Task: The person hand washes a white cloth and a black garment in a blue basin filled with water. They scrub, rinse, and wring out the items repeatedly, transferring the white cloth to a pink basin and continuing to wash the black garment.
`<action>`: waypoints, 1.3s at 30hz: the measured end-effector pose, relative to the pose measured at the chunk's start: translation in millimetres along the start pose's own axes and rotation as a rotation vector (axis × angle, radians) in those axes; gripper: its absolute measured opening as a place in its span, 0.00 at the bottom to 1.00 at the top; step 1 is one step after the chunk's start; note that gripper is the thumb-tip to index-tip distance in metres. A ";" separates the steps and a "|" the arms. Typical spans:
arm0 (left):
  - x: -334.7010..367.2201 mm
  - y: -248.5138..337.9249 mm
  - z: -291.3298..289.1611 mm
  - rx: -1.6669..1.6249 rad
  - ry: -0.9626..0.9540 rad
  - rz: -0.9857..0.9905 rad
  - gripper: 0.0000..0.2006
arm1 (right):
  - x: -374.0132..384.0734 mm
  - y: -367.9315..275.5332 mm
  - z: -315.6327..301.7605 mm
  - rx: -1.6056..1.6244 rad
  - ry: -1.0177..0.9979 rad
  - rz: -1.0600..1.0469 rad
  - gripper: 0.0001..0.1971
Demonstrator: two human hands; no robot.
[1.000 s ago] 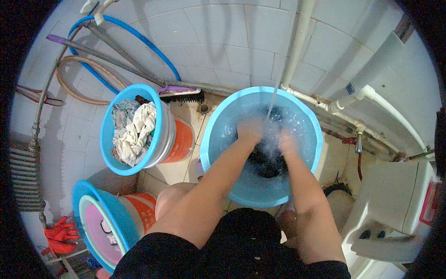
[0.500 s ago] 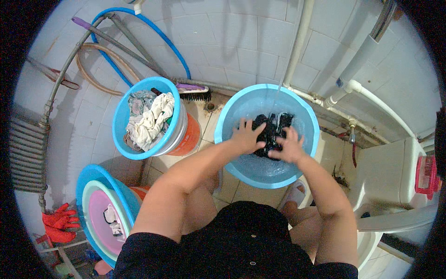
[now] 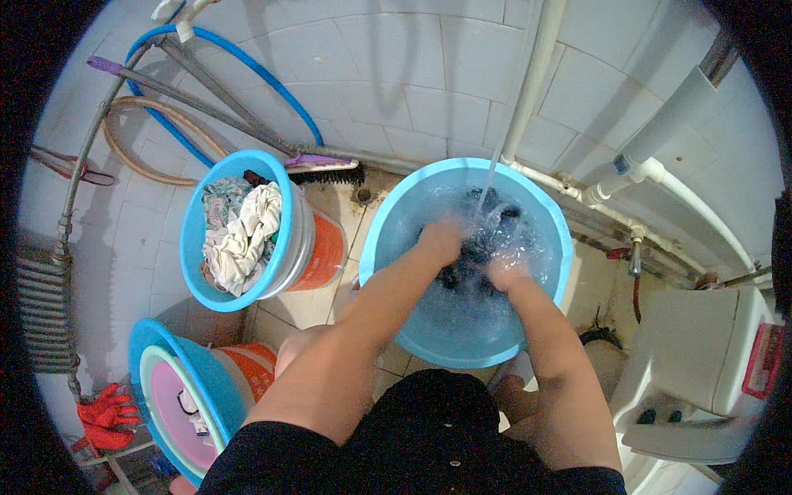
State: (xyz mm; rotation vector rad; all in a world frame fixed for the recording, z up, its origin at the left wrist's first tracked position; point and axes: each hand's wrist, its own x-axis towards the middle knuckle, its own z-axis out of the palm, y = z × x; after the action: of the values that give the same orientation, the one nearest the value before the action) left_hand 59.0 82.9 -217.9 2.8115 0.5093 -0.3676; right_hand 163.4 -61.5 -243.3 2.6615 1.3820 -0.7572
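A stream of water (image 3: 490, 177) falls into a large light-blue basin (image 3: 370, 239) on the tiled floor in front of me. Dark cloth (image 3: 472, 268) lies in the stirred-up water, its outline broken by splashes. My left hand (image 3: 443, 239) is down at the left side of the cloth, blurred by motion. On the cloth's right side, my right hand (image 3: 506, 269) also dips into the water, its fingers smeared and hidden by spray. Whether either hand grips the cloth does not show.
To the left, a blue basin (image 3: 286, 214) with crumpled clothes (image 3: 241, 239) rests on an orange-and-white bucket (image 3: 320, 256). Nested basins (image 3: 147, 338) stand nearer. A long-handled brush (image 3: 330, 167) lies by the wall, a white toilet (image 3: 681, 346) at right, and red gloves (image 3: 107, 417) hang at left.
Both hands have gone from spread above the dark cloth down into the water, which now splashes and ripples more. The view has shifted slightly.
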 end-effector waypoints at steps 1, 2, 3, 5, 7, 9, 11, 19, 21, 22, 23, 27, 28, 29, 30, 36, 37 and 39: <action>-3.8 3.8 -10.0 -0.018 0.043 -0.020 0.15 | -8.2 -9.1 -13.9 -0.016 0.036 0.013 0.33; -7.4 6.1 -15.1 -0.036 0.086 -0.040 0.15 | -13.1 -16.1 -21.0 -0.032 0.071 0.026 0.34; -5.7 9.1 -14.3 -0.087 0.114 -0.081 0.16 | -13.4 -16.3 -23.8 0.034 0.043 0.079 0.35; -5.7 13.2 -7.9 -0.192 0.168 -0.163 0.17 | -13.2 -17.8 -23.7 0.168 -0.014 0.181 0.35; -19.2 15.8 -14.4 -0.293 0.078 -0.270 0.20 | -23.2 -10.8 -22.8 0.387 0.002 0.167 0.36; -33.7 12.3 -17.4 -0.435 0.049 -0.281 0.22 | -33.5 1.9 -19.8 0.508 0.023 0.126 0.37; -45.1 -3.1 -15.9 -0.622 0.090 -0.200 0.24 | -43.6 7.5 -29.6 0.570 0.139 0.005 0.40; -132.8 24.0 -151.7 -1.338 0.041 -0.187 0.26 | -148.0 -8.4 -167.3 0.866 0.448 -0.051 0.30; -139.4 21.0 -157.3 -1.436 0.048 -0.144 0.27 | -148.1 0.5 -163.8 0.889 0.664 -0.081 0.26; -137.1 4.4 -148.1 -1.540 0.034 -0.129 0.26 | -165.1 -17.2 -176.5 0.949 0.719 -0.042 0.22; -132.0 -8.5 -135.4 -1.643 0.010 -0.104 0.26 | -165.7 -12.5 -175.7 1.003 0.756 -0.037 0.21; -113.1 -37.2 -77.9 -1.062 0.343 0.018 0.23 | -154.3 -0.7 -153.9 0.838 0.868 0.050 0.16; -115.6 -37.9 -73.8 -0.898 0.409 0.017 0.22 | -143.9 1.8 -139.9 0.748 0.932 0.051 0.16; -99.9 -54.9 -54.4 -0.662 0.364 0.045 0.21 | -137.3 3.7 -131.7 0.720 0.867 0.059 0.15; -100.0 -46.8 -57.9 -0.497 0.255 -0.030 0.20 | -134.8 5.3 -122.1 0.619 0.808 0.020 0.16; -106.0 28.7 -67.9 0.105 0.197 0.005 0.24 | -108.7 -17.8 -59.8 0.164 0.293 -0.083 0.39; -97.8 32.6 -60.0 0.104 0.079 -0.005 0.35 | -109.1 -28.6 -56.3 0.065 0.265 -0.072 0.41; -81.1 32.3 -34.3 0.089 -0.099 -0.090 0.39 | -98.8 -39.1 -51.0 -0.082 0.172 -0.033 0.46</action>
State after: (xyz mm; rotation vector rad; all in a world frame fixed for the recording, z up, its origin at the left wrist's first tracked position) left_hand 4.4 39.0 -155.6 2.8442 0.6133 -0.5574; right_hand 105.7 -99.5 -147.8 2.7004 1.4632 -0.4714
